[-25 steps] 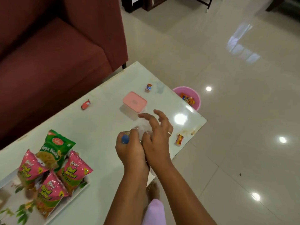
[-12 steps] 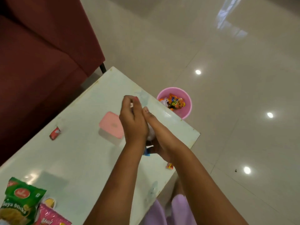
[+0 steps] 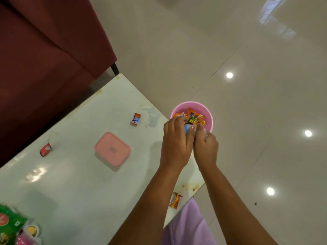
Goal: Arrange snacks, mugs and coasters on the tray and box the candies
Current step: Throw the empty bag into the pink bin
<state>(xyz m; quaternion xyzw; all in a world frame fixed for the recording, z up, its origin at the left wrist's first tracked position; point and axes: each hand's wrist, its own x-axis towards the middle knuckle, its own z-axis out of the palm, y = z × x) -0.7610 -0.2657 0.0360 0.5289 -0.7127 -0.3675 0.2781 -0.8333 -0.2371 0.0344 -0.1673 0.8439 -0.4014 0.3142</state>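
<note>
While both forearms are reaching out past the far corner of the surface (image 3: 74, 183), the left hand (image 3: 176, 140) and the right hand (image 3: 206, 147) are pressing close together just over the near rim of a pink bin (image 3: 208, 114) that is standing on the floor beside that corner. The left hand is curling its fingers around a small blue item (image 3: 186, 129); what that item is cannot be told. The right hand is closing on crumpled clear wrapping (image 3: 205, 132), only partly showing. Colourful wrappers (image 3: 194, 117) are lying inside the bin. On the surface, a box with a pink lid (image 3: 112, 149) is sitting shut, well apart from the hands. Three wrapped candies are lying loose around it: a blue and red one (image 3: 135, 119) beyond it, a red one (image 3: 45, 149) near the sofa-side edge, and a red and orange one (image 3: 175, 200) at the near edge beside the left forearm. A green snack packet (image 3: 10, 221) is peeking in at the bottom left corner.
</note>
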